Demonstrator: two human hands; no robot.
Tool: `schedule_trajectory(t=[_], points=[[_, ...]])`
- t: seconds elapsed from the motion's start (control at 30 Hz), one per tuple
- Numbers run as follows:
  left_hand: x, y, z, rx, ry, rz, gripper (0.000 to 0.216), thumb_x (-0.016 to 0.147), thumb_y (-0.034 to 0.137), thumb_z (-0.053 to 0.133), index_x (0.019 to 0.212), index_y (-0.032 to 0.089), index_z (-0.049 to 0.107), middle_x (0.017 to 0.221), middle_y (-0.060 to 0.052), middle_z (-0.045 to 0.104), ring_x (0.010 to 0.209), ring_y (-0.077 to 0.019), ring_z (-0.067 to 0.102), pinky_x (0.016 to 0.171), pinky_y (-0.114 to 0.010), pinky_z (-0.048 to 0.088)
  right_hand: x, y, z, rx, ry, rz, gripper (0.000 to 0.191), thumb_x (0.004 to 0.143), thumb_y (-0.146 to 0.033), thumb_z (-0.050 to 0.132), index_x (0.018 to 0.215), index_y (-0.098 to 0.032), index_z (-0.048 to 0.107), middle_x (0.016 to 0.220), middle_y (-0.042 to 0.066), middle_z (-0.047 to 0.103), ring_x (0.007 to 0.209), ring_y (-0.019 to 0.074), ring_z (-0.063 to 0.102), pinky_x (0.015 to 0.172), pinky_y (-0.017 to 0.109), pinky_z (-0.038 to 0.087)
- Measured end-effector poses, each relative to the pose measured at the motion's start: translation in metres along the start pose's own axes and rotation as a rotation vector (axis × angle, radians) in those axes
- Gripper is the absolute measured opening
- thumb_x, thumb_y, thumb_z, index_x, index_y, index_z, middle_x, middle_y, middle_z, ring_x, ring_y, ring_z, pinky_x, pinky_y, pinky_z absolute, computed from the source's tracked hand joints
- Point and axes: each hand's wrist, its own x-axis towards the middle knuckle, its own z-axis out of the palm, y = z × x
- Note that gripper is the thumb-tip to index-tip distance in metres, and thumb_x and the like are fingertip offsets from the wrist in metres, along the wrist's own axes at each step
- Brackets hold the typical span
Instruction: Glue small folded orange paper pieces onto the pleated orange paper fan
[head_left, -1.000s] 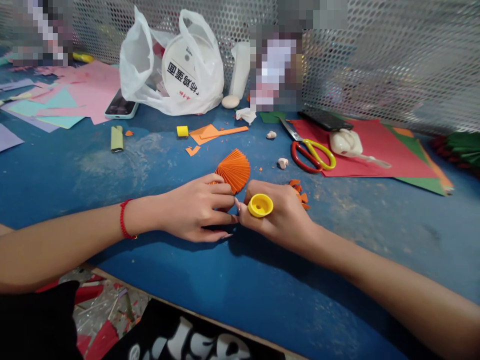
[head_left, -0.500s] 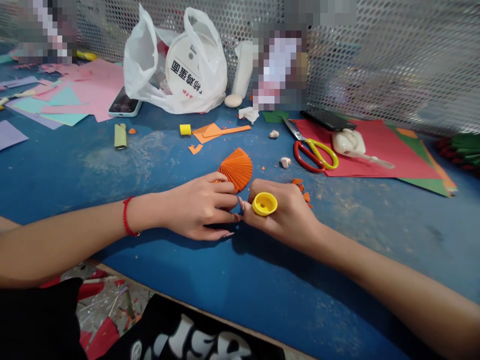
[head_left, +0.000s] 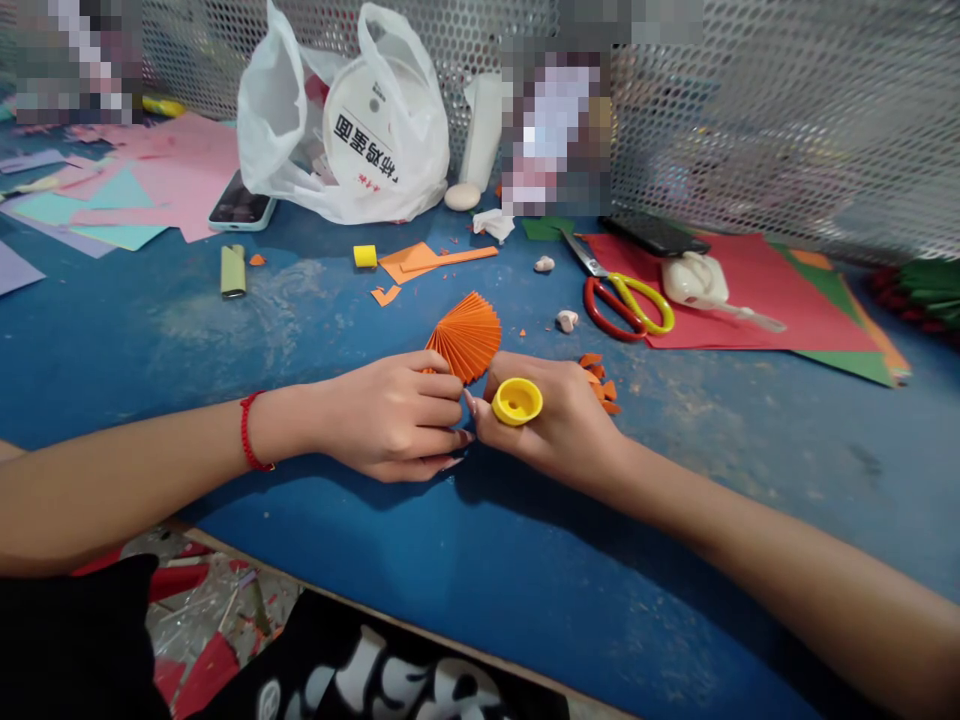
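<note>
A fan of pleated orange paper (head_left: 469, 335) lies spread on the blue table. My left hand (head_left: 390, 415), wearing a red cord bracelet (head_left: 249, 432), holds the fan's near-left edge with bent fingers. Close on its right, my right hand (head_left: 555, 410) is closed round an upright yellow glue stick (head_left: 517, 400). Only the stick's hollow round end shows above the fist; its lower end is hidden. The fingertips of both hands nearly meet. Beyond the fan stands a short yellow cap (head_left: 365, 257). Folded orange paper pieces (head_left: 598, 385) lie just behind my right hand.
Red-and-yellow-handled scissors (head_left: 626, 305) rest by red paper (head_left: 765, 310), with a white case (head_left: 694, 280) and a dark phone (head_left: 654, 236). Orange scraps (head_left: 409, 262), a green lighter (head_left: 233, 272), a phone (head_left: 242, 203) and a white plastic bag (head_left: 274, 150) lie farther back.
The view has shifted slightly. My right hand with the glue stick has moved a little to the left; my left hand stays on the fan.
</note>
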Motion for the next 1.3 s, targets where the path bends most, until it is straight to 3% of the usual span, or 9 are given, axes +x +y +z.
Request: schedule_trajectory(t=[0.37, 0.57, 0.77, 0.93, 1.03, 1.13, 1.3], points=[[-0.001, 0.000, -0.002, 0.024, -0.036, 0.001, 0.021, 0.093, 0.025, 0.051, 0.089, 0.020, 0.071, 0.072, -0.003, 0.069, 0.071, -0.0163, 0.061, 0.078, -0.035, 0.046, 0.001, 0.000, -0.004, -0.022, -0.065, -0.007, 0.026, 0.085, -0.025, 0.057, 0.068, -0.021, 0.038, 0.059, -0.006, 0.041, 0.050, 0.0071, 0.036, 0.050, 0.023, 0.025], [-0.002, -0.001, -0.001, -0.025, -0.089, -0.117, 0.023, 0.094, 0.025, 0.051, 0.084, 0.020, 0.070, 0.070, -0.003, 0.067, 0.071, -0.0156, 0.057, 0.077, -0.034, 0.042, 0.002, 0.001, -0.009, -0.052, -0.132, -0.011, 0.028, 0.085, -0.025, 0.057, 0.066, -0.022, 0.036, 0.059, -0.006, 0.041, 0.049, 0.0072, 0.032, 0.049, 0.025, 0.024], [-0.002, 0.001, 0.000, -0.041, -0.061, -0.262, 0.023, 0.094, 0.025, 0.050, 0.088, 0.018, 0.071, 0.070, -0.004, 0.066, 0.074, -0.0169, 0.057, 0.076, -0.035, 0.038, -0.001, 0.001, -0.008, 0.061, 0.042, -0.013, 0.024, 0.088, -0.028, 0.057, 0.067, -0.021, 0.046, 0.060, -0.002, 0.052, 0.052, 0.0102, 0.045, 0.050, 0.026, 0.033], [0.003, 0.009, -0.007, -0.442, -0.035, -0.565, 0.018, 0.090, 0.026, 0.057, 0.089, 0.018, 0.073, 0.066, 0.001, 0.062, 0.067, -0.0122, 0.057, 0.076, -0.033, 0.036, -0.007, -0.007, -0.007, 0.052, 0.202, -0.069, 0.015, 0.084, -0.029, 0.061, 0.073, -0.025, 0.052, 0.067, 0.002, 0.064, 0.056, 0.0139, 0.059, 0.049, 0.027, 0.044], [0.007, 0.015, -0.009, -0.587, 0.009, -0.676, 0.019, 0.089, 0.029, 0.060, 0.086, 0.016, 0.074, 0.065, 0.002, 0.061, 0.063, -0.0106, 0.055, 0.073, -0.032, 0.036, -0.008, -0.012, -0.008, 0.025, 0.262, -0.174, 0.008, 0.081, -0.026, 0.061, 0.077, -0.025, 0.054, 0.069, 0.004, 0.069, 0.055, 0.0149, 0.064, 0.046, 0.026, 0.046], [0.008, 0.017, -0.009, -0.626, 0.047, -0.715, 0.019, 0.089, 0.030, 0.062, 0.086, 0.016, 0.075, 0.063, 0.002, 0.061, 0.062, -0.0102, 0.055, 0.072, -0.031, 0.036, -0.009, -0.014, -0.007, -0.030, 0.300, -0.285, 0.006, 0.081, -0.026, 0.062, 0.080, -0.024, 0.056, 0.069, 0.005, 0.070, 0.051, 0.0145, 0.064, 0.044, 0.025, 0.046], [0.009, 0.014, -0.007, -0.665, 0.047, -0.669, 0.017, 0.091, 0.026, 0.060, 0.089, 0.016, 0.074, 0.068, 0.001, 0.065, 0.066, -0.0108, 0.058, 0.073, -0.030, 0.039, -0.012, -0.012, -0.002, -0.086, 0.319, -0.310, 0.007, 0.084, -0.030, 0.060, 0.080, -0.025, 0.057, 0.068, 0.003, 0.071, 0.049, 0.0137, 0.062, 0.045, 0.027, 0.048]])
